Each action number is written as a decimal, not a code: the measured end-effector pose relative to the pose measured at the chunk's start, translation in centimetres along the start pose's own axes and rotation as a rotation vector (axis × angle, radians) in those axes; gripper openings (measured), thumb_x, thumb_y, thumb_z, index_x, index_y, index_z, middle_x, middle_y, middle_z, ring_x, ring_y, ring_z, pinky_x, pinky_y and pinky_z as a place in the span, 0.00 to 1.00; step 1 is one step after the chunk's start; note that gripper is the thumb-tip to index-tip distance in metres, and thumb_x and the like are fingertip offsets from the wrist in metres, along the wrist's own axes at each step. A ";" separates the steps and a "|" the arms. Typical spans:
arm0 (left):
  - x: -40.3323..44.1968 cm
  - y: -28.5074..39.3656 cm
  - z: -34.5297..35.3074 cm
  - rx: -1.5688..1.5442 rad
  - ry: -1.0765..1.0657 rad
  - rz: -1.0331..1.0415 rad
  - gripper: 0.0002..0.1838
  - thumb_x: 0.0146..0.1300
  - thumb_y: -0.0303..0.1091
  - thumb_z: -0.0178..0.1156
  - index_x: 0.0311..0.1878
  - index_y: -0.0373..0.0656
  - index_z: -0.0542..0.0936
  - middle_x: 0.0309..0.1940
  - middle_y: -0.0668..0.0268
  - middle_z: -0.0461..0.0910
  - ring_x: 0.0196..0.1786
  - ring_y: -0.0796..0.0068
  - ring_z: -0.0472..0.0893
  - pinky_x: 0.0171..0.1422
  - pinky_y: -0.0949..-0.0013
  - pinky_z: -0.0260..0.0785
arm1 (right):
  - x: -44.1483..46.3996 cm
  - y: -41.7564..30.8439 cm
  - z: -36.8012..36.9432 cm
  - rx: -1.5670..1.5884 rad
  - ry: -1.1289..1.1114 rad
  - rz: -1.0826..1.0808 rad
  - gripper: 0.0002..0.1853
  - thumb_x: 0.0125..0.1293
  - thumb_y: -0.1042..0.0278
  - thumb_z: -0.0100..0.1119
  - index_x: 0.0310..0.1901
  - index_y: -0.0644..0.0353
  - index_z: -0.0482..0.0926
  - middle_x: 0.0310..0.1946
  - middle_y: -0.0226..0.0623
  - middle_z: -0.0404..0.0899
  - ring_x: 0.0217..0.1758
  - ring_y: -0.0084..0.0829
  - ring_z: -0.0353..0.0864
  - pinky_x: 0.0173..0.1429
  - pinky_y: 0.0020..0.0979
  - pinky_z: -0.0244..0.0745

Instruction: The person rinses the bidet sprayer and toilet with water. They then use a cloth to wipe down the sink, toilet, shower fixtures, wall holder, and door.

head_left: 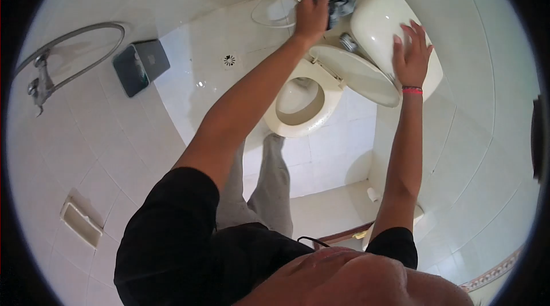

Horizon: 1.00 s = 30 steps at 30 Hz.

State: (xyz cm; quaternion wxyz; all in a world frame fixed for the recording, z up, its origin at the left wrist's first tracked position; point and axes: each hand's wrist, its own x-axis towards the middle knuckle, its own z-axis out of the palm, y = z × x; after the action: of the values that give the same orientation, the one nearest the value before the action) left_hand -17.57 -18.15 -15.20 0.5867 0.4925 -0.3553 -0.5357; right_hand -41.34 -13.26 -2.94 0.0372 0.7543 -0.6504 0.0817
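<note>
My left hand (313, 15) is closed around a crumpled grey and dark cloth (342, 4), just left of the toilet tank. Part of the cloth is hidden behind the fingers. On top of the cream-coloured tank (375, 14) rests my right hand (412, 54), fingers spread, a pink and dark band at its wrist. The toilet lid (361, 74) is raised and leans against the tank. Below it the seat (329, 108) lies down on the bowl. A small metallic piece (348, 42) shows between the tank and the lid's hinge.
A grey bin (143, 65) stands by the left wall, below a shower hose (86, 26) and tap (41, 85). There is a floor drain (229, 61) in the wet tiled floor. A soap dish (82, 223) is set in the left wall. A pale hose (255, 14) curves near my left hand.
</note>
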 end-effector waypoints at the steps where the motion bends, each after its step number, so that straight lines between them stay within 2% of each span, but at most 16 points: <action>1: 0.9 -1.3 1.3 -0.149 -0.014 -0.073 0.21 0.77 0.45 0.51 0.66 0.44 0.74 0.47 0.51 0.84 0.49 0.58 0.84 0.57 0.63 0.74 | 0.1 0.4 0.9 0.033 0.058 -0.037 0.21 0.74 0.48 0.54 0.59 0.51 0.78 0.69 0.40 0.71 0.77 0.52 0.63 0.74 0.71 0.50; 3: 3.0 -4.3 4.9 -0.283 -0.112 0.238 0.22 0.79 0.44 0.45 0.69 0.48 0.75 0.52 0.50 0.82 0.56 0.58 0.80 0.64 0.63 0.69 | 0.4 0.0 1.7 0.049 0.056 -0.027 0.21 0.74 0.48 0.53 0.59 0.52 0.78 0.70 0.40 0.71 0.78 0.51 0.62 0.75 0.70 0.49; 6: 4.0 -4.2 5.9 -0.135 -0.422 0.286 0.21 0.79 0.40 0.44 0.67 0.50 0.78 0.57 0.51 0.79 0.62 0.56 0.76 0.70 0.61 0.64 | 0.6 0.0 1.6 0.091 0.050 -0.007 0.20 0.75 0.53 0.53 0.59 0.55 0.77 0.70 0.43 0.71 0.78 0.52 0.61 0.77 0.61 0.53; 7: 4.5 -7.2 6.6 0.001 -0.334 0.420 0.20 0.78 0.38 0.44 0.62 0.47 0.82 0.55 0.53 0.81 0.60 0.51 0.77 0.70 0.58 0.66 | 0.6 -0.2 1.6 0.133 0.052 0.000 0.19 0.75 0.54 0.53 0.59 0.56 0.77 0.69 0.44 0.71 0.78 0.52 0.61 0.76 0.58 0.55; 9: 4.9 -13.1 5.6 0.079 -0.370 0.323 0.20 0.76 0.35 0.44 0.62 0.46 0.82 0.55 0.52 0.82 0.59 0.51 0.78 0.70 0.55 0.66 | 0.7 -0.8 1.6 0.174 0.053 0.000 0.18 0.75 0.58 0.53 0.60 0.60 0.76 0.69 0.49 0.70 0.77 0.54 0.61 0.75 0.51 0.61; 12: 6.4 -23.2 5.6 0.398 -0.407 0.221 0.20 0.78 0.36 0.44 0.63 0.45 0.81 0.58 0.49 0.80 0.61 0.50 0.78 0.67 0.56 0.69 | 0.5 0.0 2.3 0.204 0.067 -0.016 0.19 0.75 0.59 0.53 0.61 0.60 0.74 0.68 0.51 0.69 0.77 0.56 0.61 0.74 0.52 0.62; 14: 6.5 -24.7 5.6 0.545 -0.474 0.107 0.19 0.78 0.36 0.45 0.63 0.44 0.80 0.59 0.47 0.79 0.61 0.51 0.78 0.64 0.56 0.72 | 0.4 0.5 2.7 0.218 0.061 -0.032 0.20 0.76 0.59 0.53 0.62 0.61 0.73 0.68 0.52 0.68 0.77 0.58 0.62 0.74 0.52 0.62; 16: 7.0 -19.9 5.0 0.559 -0.597 -0.043 0.19 0.77 0.36 0.47 0.62 0.43 0.81 0.58 0.46 0.80 0.62 0.51 0.79 0.61 0.56 0.73 | 0.4 0.5 2.7 0.239 0.068 -0.033 0.20 0.76 0.58 0.53 0.63 0.61 0.72 0.69 0.52 0.68 0.77 0.58 0.62 0.74 0.52 0.62; 18: 5.0 -14.9 4.1 0.621 -0.564 0.385 0.20 0.76 0.35 0.50 0.66 0.43 0.79 0.57 0.50 0.81 0.60 0.56 0.79 0.67 0.55 0.68 | 0.6 0.4 2.7 0.231 0.063 -0.048 0.21 0.76 0.58 0.52 0.63 0.61 0.72 0.69 0.53 0.68 0.77 0.58 0.61 0.74 0.52 0.62; 20: -0.1 -6.3 2.4 0.160 -0.409 0.408 0.22 0.75 0.33 0.52 0.69 0.42 0.76 0.54 0.57 0.83 0.57 0.61 0.78 0.74 0.55 0.59 | 0.4 0.8 2.6 0.200 0.052 -0.050 0.21 0.76 0.58 0.52 0.63 0.61 0.72 0.69 0.53 0.68 0.77 0.58 0.61 0.74 0.52 0.62; 21: -0.9 -6.1 2.6 0.126 -0.360 0.401 0.22 0.73 0.34 0.54 0.68 0.42 0.77 0.53 0.58 0.84 0.57 0.60 0.77 0.72 0.54 0.60 | 0.5 0.8 2.5 0.179 0.045 -0.052 0.21 0.77 0.57 0.52 0.63 0.62 0.71 0.69 0.54 0.68 0.77 0.58 0.61 0.74 0.53 0.62; 24: -1.3 -9.2 3.0 0.084 -0.305 0.409 0.22 0.69 0.33 0.57 0.66 0.42 0.80 0.51 0.62 0.84 0.57 0.60 0.77 0.69 0.52 0.64 | 0.4 0.7 2.8 0.194 0.043 -0.038 0.21 0.77 0.58 0.52 0.63 0.62 0.71 0.69 0.54 0.67 0.77 0.58 0.61 0.75 0.53 0.61; 25: 0.4 -14.2 3.2 0.102 -0.354 0.439 0.21 0.69 0.33 0.57 0.65 0.42 0.80 0.51 0.61 0.84 0.56 0.59 0.77 0.68 0.52 0.64 | 0.3 0.7 2.9 0.207 0.049 -0.030 0.21 0.77 0.58 0.52 0.63 0.62 0.71 0.69 0.55 0.67 0.77 0.58 0.61 0.75 0.54 0.60; 27: 4.5 -21.1 3.7 0.212 -0.507 0.323 0.21 0.69 0.31 0.57 0.64 0.42 0.81 0.50 0.60 0.84 0.53 0.59 0.80 0.66 0.53 0.66 | 0.3 0.7 2.8 0.211 0.038 -0.020 0.21 0.77 0.59 0.51 0.63 0.62 0.71 0.70 0.55 0.66 0.77 0.58 0.60 0.76 0.54 0.59; 29: 5.5 -22.4 4.0 0.266 -0.556 0.120 0.22 0.69 0.30 0.56 0.66 0.42 0.79 0.43 0.61 0.83 0.45 0.61 0.80 0.59 0.57 0.70 | 0.3 0.6 2.9 0.223 0.026 -0.012 0.20 0.77 0.59 0.50 0.63 0.63 0.70 0.70 0.56 0.66 0.77 0.58 0.60 0.76 0.55 0.58; 30: 5.4 -21.6 4.6 0.223 -0.502 0.068 0.23 0.70 0.29 0.55 0.67 0.41 0.78 0.37 0.63 0.82 0.39 0.63 0.79 0.54 0.62 0.73 | 0.3 0.6 2.8 0.226 0.020 -0.011 0.20 0.77 0.60 0.50 0.63 0.63 0.70 0.70 0.56 0.65 0.77 0.58 0.60 0.76 0.55 0.58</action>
State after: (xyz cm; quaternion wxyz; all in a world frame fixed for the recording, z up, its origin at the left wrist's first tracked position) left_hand -26.95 -23.07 -35.28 0.4401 0.3938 -0.5628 -0.5783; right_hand -41.71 -14.07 -5.69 -0.0411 0.7564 -0.6325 0.1618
